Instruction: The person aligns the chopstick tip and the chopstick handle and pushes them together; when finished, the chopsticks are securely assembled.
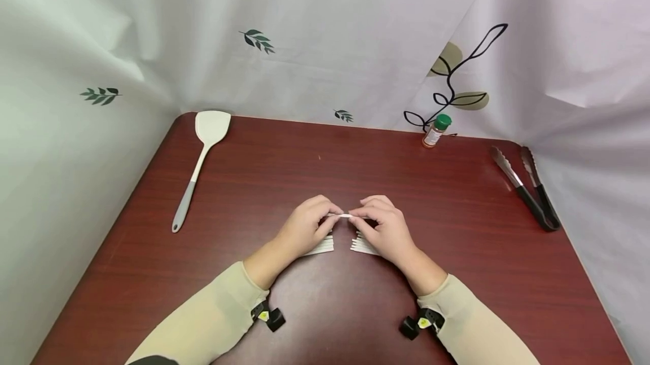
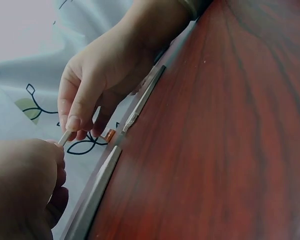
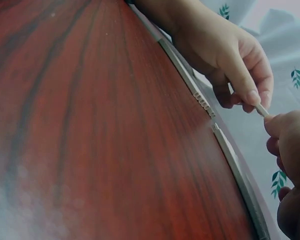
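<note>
A thin white stick (image 1: pixel 345 215) spans the short gap between the two hands above the table. My left hand (image 1: pixel 307 221) pinches one end between thumb and fingertips, and my right hand (image 1: pixel 387 229) pinches the other end the same way. In the left wrist view the stick (image 2: pixel 64 138) shows as a short pale piece between the fingertips. Below the left hand lies a row of white sticks (image 1: pixel 322 246), partly covered by it. A second row of white sticks (image 1: pixel 363 246) sits under the right hand, with a gap between both rows.
On the left lies a white spatula (image 1: pixel 212 127) with a grey handle. A green-capped spice bottle (image 1: pixel 433 133) stands at the table's back edge. Tongs (image 1: pixel 530 198) with black handles rest at the right edge. White patterned cloth (image 1: pixel 315 71) surrounds the dark red table (image 1: pixel 335 320).
</note>
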### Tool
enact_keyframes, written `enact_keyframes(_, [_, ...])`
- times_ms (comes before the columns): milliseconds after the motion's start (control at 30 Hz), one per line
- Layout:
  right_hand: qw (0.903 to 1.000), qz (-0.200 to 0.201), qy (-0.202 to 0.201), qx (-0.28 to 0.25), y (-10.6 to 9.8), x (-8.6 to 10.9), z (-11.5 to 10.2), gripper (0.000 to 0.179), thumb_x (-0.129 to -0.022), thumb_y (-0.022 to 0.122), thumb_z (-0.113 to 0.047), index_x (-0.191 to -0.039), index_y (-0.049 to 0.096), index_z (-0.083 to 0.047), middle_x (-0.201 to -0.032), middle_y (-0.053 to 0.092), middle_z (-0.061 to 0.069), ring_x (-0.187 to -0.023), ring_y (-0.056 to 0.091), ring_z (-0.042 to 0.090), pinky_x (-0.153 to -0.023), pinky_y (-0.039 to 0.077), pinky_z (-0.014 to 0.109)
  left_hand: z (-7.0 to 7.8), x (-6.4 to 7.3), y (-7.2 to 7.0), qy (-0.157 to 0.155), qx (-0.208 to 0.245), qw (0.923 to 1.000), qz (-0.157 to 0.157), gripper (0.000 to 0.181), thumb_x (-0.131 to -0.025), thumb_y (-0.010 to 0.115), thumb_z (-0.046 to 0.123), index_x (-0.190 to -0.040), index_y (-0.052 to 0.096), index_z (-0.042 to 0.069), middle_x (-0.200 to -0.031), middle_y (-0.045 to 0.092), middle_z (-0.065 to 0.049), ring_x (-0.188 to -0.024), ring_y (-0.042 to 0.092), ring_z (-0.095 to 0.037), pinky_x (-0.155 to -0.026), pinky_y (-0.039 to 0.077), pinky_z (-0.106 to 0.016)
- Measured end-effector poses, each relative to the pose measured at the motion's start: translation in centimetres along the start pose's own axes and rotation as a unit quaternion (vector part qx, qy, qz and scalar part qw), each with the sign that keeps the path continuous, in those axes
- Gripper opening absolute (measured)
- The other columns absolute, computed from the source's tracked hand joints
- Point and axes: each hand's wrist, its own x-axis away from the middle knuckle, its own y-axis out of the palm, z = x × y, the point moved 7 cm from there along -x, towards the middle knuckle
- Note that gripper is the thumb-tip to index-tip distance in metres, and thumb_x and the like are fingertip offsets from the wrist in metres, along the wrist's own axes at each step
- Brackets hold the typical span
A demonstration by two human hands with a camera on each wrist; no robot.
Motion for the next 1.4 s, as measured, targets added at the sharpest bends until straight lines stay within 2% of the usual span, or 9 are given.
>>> enact_keyframes(167, [0.9999, -0.008, 0.009, -0.002, 0.1, 0.1, 0.2, 0.013, -0.084, 0.090, -0.005, -0.096, 0.085, -0.009, -0.093, 0.078, -0.001, -0.105, 0.070, 0.031, -0.095, 0.054, 0.036, 0.0, 0.1, 0.1, -0.009, 0.007, 0.9999, -0.001, 0.006, -0.098, 0.076, 0.007, -0.104, 0.077, 0.008, -0.100, 0.072, -0.001, -0.092, 0.066, -0.016, -0.083, 0.054, -0.034])
enact_keyframes(233, [0.9998, -0.016, 0.014, 0.005, 0.2, 0.1, 0.3, 0.013, -0.085, 0.089, -0.007, -0.097, 0.085, -0.010, -0.092, 0.077, -0.002, -0.100, 0.068, 0.026, -0.090, 0.054, 0.035, -0.1, 0.2, 0.1, -0.010, 0.009, 0.9999, 0.002, 0.006, -0.098, 0.076, 0.006, -0.103, 0.077, 0.008, -0.099, 0.072, -0.001, -0.090, 0.065, -0.014, -0.081, 0.054, -0.033])
enact_keyframes(400, [0.9982, -0.018, 0.028, 0.050, -0.1, 0.0, 0.5, 0.014, -0.083, 0.092, -0.012, -0.095, 0.085, -0.014, -0.084, 0.074, -0.007, -0.085, 0.062, 0.017, -0.080, 0.046, 0.043, -0.3, 0.3, 0.1, -0.003, 0.007, 0.9999, 0.014, 0.008, -0.097, 0.076, 0.004, -0.103, 0.078, 0.008, -0.095, 0.071, 0.000, -0.083, 0.061, -0.012, -0.074, 0.052, -0.028])
enact_keyframes(533, [0.9955, -0.001, 0.052, 0.080, -1.1, -0.4, 1.0, 0.018, -0.079, 0.095, -0.016, -0.093, 0.084, -0.013, -0.082, 0.073, -0.006, -0.081, 0.061, 0.019, -0.079, 0.043, 0.049, -0.2, 0.2, -0.1, -0.002, 0.004, 0.9998, 0.021, 0.014, -0.096, 0.075, 0.001, -0.108, 0.079, 0.008, -0.097, 0.072, 0.000, -0.083, 0.062, -0.012, -0.073, 0.052, -0.028])
enact_keyframes(700, [0.9923, -0.003, 0.084, 0.092, -2.2, -0.8, 1.8, 0.020, -0.082, 0.094, -0.016, -0.099, 0.084, -0.011, -0.091, 0.074, -0.004, -0.088, 0.063, 0.022, -0.079, 0.046, 0.046, -0.1, 0.3, -0.4, -0.006, -0.008, 0.9997, 0.024, 0.016, -0.095, 0.078, 0.004, -0.110, 0.081, 0.009, -0.097, 0.076, -0.001, -0.083, 0.067, -0.014, -0.075, 0.056, -0.032])
enact_keyframes(800, [0.9907, -0.001, 0.095, 0.097, -3.0, -0.9, 2.2, 0.023, -0.080, 0.096, -0.018, -0.098, 0.084, -0.011, -0.093, 0.074, -0.003, -0.089, 0.064, 0.020, -0.076, 0.050, 0.040, 0.0, 0.4, -0.6, -0.004, -0.014, 0.9996, 0.023, 0.017, -0.092, 0.082, 0.007, -0.108, 0.082, 0.011, -0.095, 0.077, 0.000, -0.081, 0.068, -0.014, -0.074, 0.056, -0.033])
enact_keyframes(1033, [0.9864, 0.011, 0.136, 0.092, -4.4, -1.1, 3.1, 0.033, -0.072, 0.102, -0.021, -0.098, 0.084, -0.009, -0.089, 0.073, -0.004, -0.075, 0.065, 0.013, -0.068, 0.048, 0.018, 0.6, 0.8, -0.3, 0.038, 0.001, 0.9992, -0.015, 0.025, -0.092, 0.083, 0.007, -0.117, 0.082, 0.010, -0.102, 0.077, -0.001, -0.090, 0.072, -0.013, -0.082, 0.058, -0.028])
enact_keyframes(1233, [0.9873, 0.010, 0.135, 0.083, -5.2, -2.4, 3.1, 0.038, -0.070, 0.103, -0.020, -0.102, 0.084, -0.009, -0.096, 0.076, -0.002, -0.080, 0.064, 0.015, -0.072, 0.047, 0.020, 1.6, 1.3, -0.3, 0.091, 0.029, 0.9947, -0.038, 0.044, -0.086, 0.081, -0.001, -0.129, 0.075, 0.001, -0.118, 0.076, -0.008, -0.104, 0.072, -0.016, -0.091, 0.057, -0.028])
enact_keyframes(1400, [0.9904, -0.024, 0.117, 0.069, -5.0, -3.5, 3.0, 0.040, -0.070, 0.103, -0.019, -0.103, 0.084, -0.008, -0.098, 0.076, -0.002, -0.085, 0.067, 0.015, -0.076, 0.051, 0.022, 2.2, 2.3, -0.3, 0.101, 0.063, 0.9914, -0.054, 0.049, -0.086, 0.080, -0.001, -0.134, 0.070, -0.006, -0.131, 0.071, -0.012, -0.115, 0.071, -0.020, -0.098, 0.056, -0.030])
